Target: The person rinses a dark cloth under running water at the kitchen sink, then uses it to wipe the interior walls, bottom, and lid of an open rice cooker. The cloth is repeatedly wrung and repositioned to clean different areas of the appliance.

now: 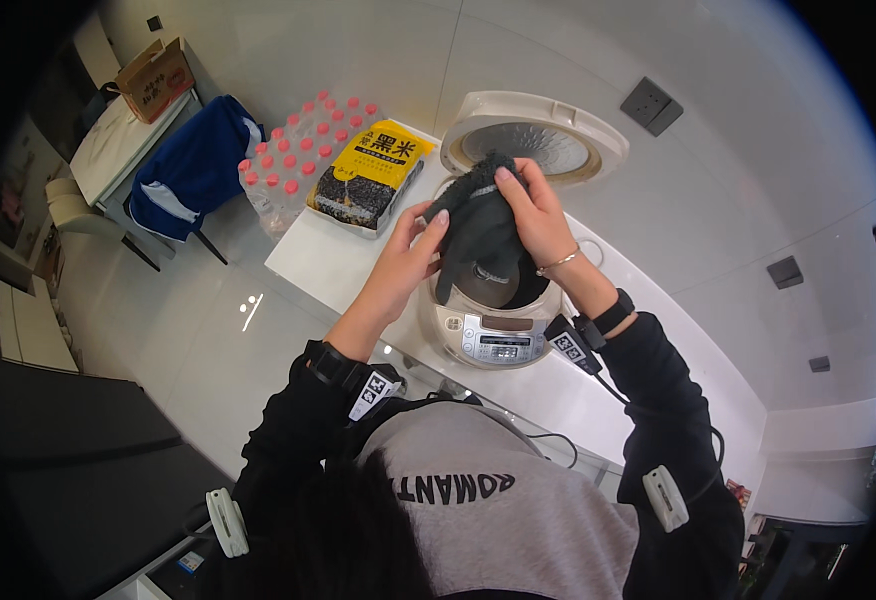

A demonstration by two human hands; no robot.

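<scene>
Between my two hands hangs a dark grey-green cloth (483, 225), its fuzzy upper edge bunched. My left hand (409, 251) pinches the cloth's left side, thumb on top. At the upper right, my right hand (534, 214) grips it near the fold. Below the cloth stands a cream rice cooker (449, 330) with a front control panel (503, 343). Its lid (550, 124) is raised, showing a metal inner plate. The cloth covers part of the cooker's opening, where a round metal part (487, 289) shows; most of the inside is hidden.
The cooker stands on a white countertop (318, 262). On its left lie a yellow bag of black rice (370, 172) and a shrink-wrapped pack of red-capped bottles (288, 161). A wall socket (649, 105) is behind. Further left are a blue-draped chair (190, 165) and a table holding a cardboard box (154, 81).
</scene>
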